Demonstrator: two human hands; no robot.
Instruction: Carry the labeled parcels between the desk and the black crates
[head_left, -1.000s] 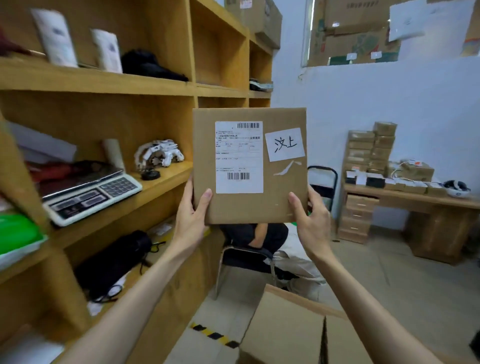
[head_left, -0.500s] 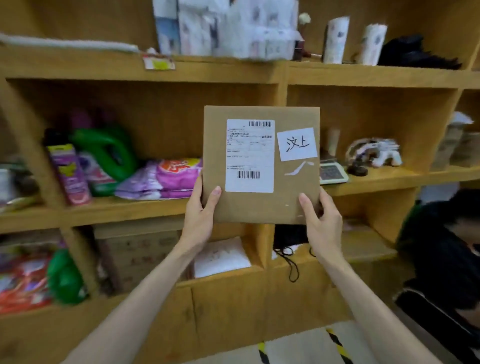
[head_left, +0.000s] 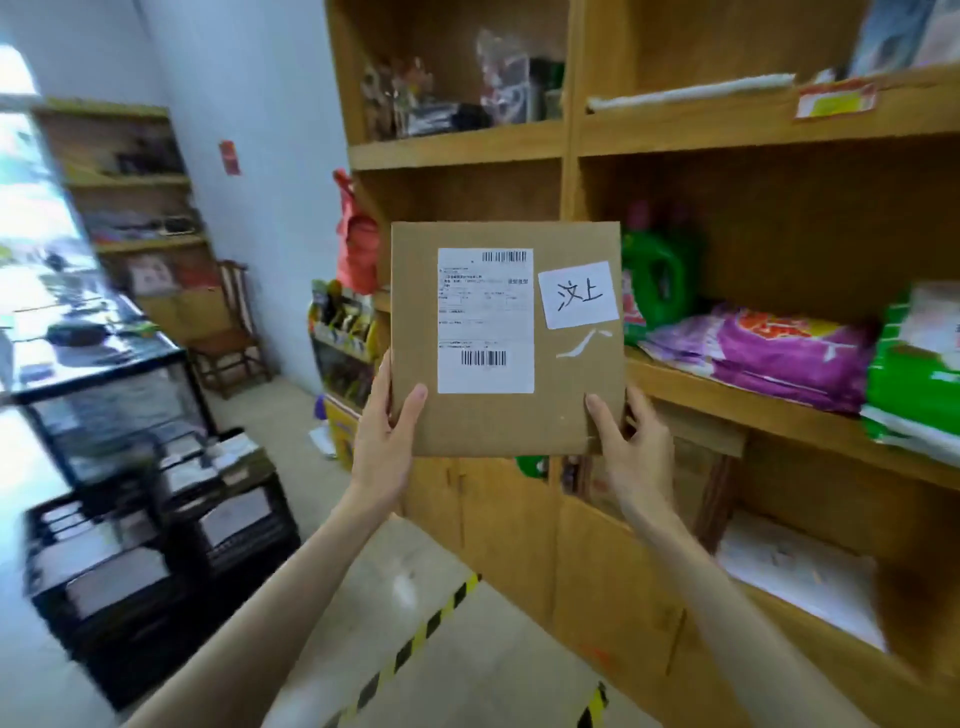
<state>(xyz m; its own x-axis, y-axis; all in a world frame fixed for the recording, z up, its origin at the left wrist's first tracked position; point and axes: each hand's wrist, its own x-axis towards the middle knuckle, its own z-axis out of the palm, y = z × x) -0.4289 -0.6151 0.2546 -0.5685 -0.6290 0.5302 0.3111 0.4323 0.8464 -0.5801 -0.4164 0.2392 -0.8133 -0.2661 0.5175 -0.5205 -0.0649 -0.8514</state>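
View had swung left since a second ago: the far desk gone from sight, wooden shelves (head_left: 727, 135) passing, black crates (head_left: 156, 561) now at lower left. Likely the carry was nearing its drop-off. Parcel (head_left: 506, 338) stayed upright in front of the shelving, label facing the camera. Left hand (head_left: 387, 441) and right hand (head_left: 631, 447) clamped its lower corners, thumbs in front, fingers mostly hidden behind. Crates blurred; their contents looked like parcels, uncertain. Label print too small to read.
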